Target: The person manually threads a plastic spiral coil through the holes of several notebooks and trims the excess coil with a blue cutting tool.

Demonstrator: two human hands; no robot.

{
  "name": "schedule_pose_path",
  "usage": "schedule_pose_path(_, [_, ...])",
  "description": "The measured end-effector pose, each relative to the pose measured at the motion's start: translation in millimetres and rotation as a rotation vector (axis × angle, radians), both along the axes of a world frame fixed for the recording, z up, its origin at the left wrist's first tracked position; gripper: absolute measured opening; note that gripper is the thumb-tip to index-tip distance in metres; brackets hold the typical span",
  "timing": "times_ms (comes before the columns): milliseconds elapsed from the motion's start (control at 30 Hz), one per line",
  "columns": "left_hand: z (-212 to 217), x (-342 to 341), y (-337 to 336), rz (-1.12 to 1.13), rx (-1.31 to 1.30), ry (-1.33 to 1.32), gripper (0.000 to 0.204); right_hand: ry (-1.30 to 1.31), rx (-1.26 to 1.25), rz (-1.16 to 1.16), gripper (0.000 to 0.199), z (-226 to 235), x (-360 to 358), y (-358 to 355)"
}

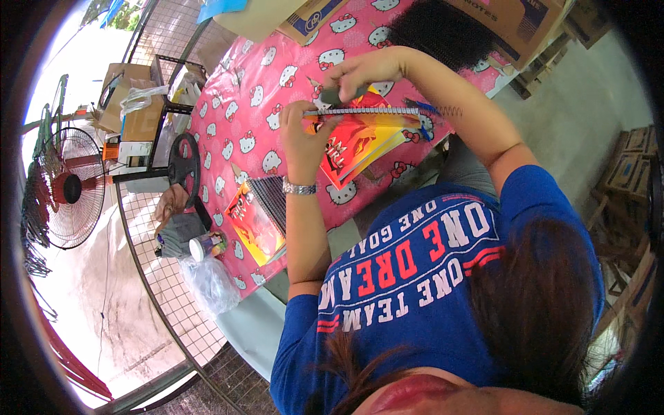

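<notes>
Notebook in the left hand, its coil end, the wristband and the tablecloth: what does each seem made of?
Notebook: paper with a probably glossy card cover; bright print, thin layered edges.
Coil end: plastic or coated wire, unclear which; thin, dark, springy loops.
Wristband: likely polished metal; silvery links catch light.
Tablecloth: probably smooth plastic sheeting; shiny glare across the print.

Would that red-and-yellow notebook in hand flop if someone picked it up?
The notebook would probably flex, since it looks thin, with slightly fanned edges. The spiral coil along one side likely stiffens that side, though its slim end, jutting out past the cover, may bend or snag.
</notes>
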State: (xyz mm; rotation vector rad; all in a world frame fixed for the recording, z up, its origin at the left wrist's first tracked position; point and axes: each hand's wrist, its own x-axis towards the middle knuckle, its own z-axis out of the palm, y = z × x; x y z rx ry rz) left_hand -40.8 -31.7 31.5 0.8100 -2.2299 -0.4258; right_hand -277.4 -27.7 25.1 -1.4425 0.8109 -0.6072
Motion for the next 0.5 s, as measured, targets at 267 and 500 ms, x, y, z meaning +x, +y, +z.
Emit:
schedule_pose_path(267, [-21.4, 18.6, -15.5, -0.117, 0.461, 0.122, 0.024, -0.309, 0.054, 0.071, 0.056, -4.3, 10.8, -7.3])
schedule_pose_path(500, [-16.3, 17.9, -10.9, -0.102, 0.624, 0.193, 0.025, -0.748, 0.197, 0.138, 0.048, -6.8, 10.1, -3.5])
